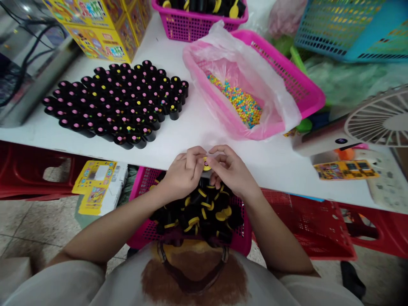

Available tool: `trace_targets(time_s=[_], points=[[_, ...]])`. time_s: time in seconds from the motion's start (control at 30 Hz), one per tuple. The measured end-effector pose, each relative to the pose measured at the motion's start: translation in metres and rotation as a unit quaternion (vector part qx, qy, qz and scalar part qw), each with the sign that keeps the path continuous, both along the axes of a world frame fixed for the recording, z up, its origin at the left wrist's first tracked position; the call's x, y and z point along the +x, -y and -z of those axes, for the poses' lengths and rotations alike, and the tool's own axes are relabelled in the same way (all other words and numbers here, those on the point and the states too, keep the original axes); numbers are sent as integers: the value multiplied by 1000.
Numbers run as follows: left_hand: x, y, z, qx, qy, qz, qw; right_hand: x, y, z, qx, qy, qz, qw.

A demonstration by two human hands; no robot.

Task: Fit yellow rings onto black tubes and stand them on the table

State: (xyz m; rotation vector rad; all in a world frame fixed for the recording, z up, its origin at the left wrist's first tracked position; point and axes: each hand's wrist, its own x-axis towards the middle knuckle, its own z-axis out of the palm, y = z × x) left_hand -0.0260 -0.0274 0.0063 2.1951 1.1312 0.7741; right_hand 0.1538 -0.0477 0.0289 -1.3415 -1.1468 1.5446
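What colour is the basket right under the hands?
Bright pink: that basket shows best in the head view.

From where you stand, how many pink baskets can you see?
3: a far basket on the table, a bag-lined basket nearer, and a lower basket beneath the left hand and right hand. Others may be hidden.

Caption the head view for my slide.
Left hand and right hand meet at a small yellow piece above a pink basket.
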Motion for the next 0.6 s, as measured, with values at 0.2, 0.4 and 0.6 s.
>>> trace_targets(time_s=[0.2, 0.4, 0.6], points=[[-2, 0, -2, -10, -24, 18, 999, 34, 1, 1, -48, -50, -85, 994], [-3, -2, -2, -11, -33, 24, 999, 32, -4, 1, -81, -62, 5, 995], [-3, -2, -4, -22, -29, 38, 999, 20, -12, -11, -72, -9, -8, 997]])
